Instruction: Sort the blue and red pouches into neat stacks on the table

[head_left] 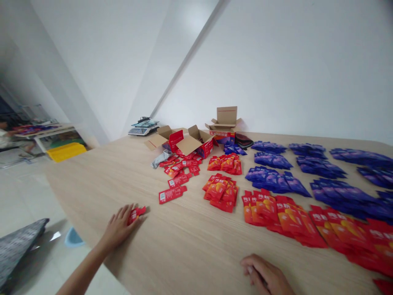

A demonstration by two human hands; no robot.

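My left hand [121,225] is closed over a red sachet [134,214] near the table's left edge; the torn-looking end of the sachet pokes out past the fingers. Part of the sachet is hidden under the hand. At the front of the table rests my right hand [266,275], its fingers curled in and no object showing in them. Loose red sachets [172,194], printed side up, lie beyond my left hand. Closer to the middle is a heap of red-orange sachets [220,191]. Overlapping rows of red-orange sachets [287,217] spread to the right of my right hand.
Behind the red rows lie several bundles of blue-purple sachets [276,180]. Open cartons [199,143] stand toward the wall, with a grey cloth [161,158] before them. A scale [143,128] sits at the far corner. A yellow crate [66,152] and a blue basin [73,237] are beyond the left edge.
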